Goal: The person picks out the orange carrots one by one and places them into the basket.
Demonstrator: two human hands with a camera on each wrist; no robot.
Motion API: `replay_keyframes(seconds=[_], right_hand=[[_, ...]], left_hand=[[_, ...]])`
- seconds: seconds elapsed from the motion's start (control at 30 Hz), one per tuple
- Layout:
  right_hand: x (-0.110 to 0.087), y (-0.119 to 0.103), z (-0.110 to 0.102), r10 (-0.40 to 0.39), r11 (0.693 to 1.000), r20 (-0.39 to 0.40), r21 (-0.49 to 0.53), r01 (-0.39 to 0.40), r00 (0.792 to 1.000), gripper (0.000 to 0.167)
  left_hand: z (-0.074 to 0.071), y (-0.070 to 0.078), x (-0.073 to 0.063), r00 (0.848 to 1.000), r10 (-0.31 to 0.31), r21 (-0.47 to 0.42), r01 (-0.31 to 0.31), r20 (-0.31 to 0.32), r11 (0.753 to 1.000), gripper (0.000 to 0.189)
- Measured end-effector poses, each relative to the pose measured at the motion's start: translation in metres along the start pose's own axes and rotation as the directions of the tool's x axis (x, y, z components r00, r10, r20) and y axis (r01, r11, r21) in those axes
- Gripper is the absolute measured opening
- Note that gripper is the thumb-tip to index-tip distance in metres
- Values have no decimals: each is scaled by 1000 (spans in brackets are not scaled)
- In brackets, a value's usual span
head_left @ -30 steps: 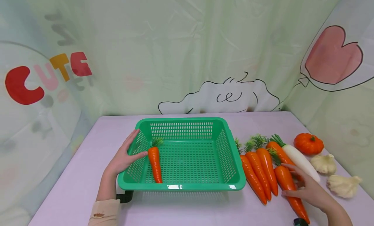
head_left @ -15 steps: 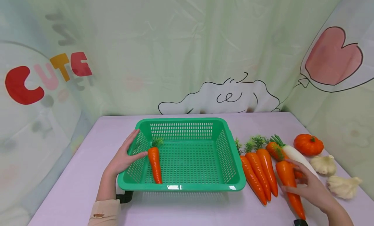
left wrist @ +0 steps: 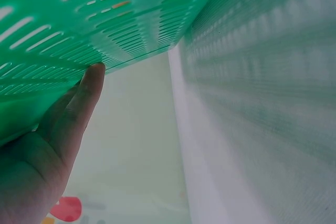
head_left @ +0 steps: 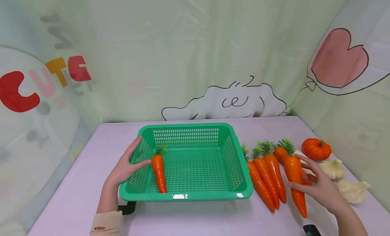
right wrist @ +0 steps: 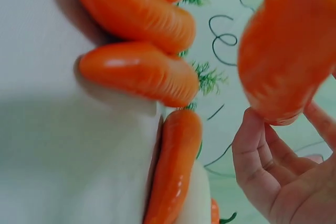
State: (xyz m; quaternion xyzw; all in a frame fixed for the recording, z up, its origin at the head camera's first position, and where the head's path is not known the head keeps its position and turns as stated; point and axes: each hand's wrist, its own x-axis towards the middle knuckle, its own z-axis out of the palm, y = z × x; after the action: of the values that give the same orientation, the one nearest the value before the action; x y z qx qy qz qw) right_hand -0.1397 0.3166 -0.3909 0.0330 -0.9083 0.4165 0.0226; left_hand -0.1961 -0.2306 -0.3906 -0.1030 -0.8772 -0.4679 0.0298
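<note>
My right hand (head_left: 318, 183) holds an orange carrot (head_left: 294, 171) with a green leafy top, pinched between thumb and fingers. In the right wrist view this carrot (right wrist: 289, 45) is raised above the table, apart from the others. My left hand (head_left: 126, 165) holds the left side of a green plastic basket (head_left: 186, 196), thumb over the rim and fingers along the outer wall. From the left wrist view, a finger (left wrist: 84, 98) lies against the slotted wall. One carrot (head_left: 159, 173) lies inside the basket, near its left wall.
Right of the basket, several carrots (head_left: 268, 178) lie side by side. Behind the right hand are a mostly hidden white radish (right wrist: 197, 195), a small pumpkin (head_left: 317, 149) and two garlic bulbs (head_left: 353, 192). A printed curtain (head_left: 182, 60) stands behind the table (head_left: 182, 222).
My right hand has lifted the carrot off the table and moved it slightly up and left. The left hand stays on the basket. The head view has shifted a little.
</note>
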Motion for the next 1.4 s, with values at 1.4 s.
replay_keyframes(seconds=[1.4], right_hand=[[43, -130, 24, -95, 973, 125, 219, 66, 988, 80]], left_hand=[[-3, 6, -1, 1000, -19, -7, 19, 4, 1000, 84]])
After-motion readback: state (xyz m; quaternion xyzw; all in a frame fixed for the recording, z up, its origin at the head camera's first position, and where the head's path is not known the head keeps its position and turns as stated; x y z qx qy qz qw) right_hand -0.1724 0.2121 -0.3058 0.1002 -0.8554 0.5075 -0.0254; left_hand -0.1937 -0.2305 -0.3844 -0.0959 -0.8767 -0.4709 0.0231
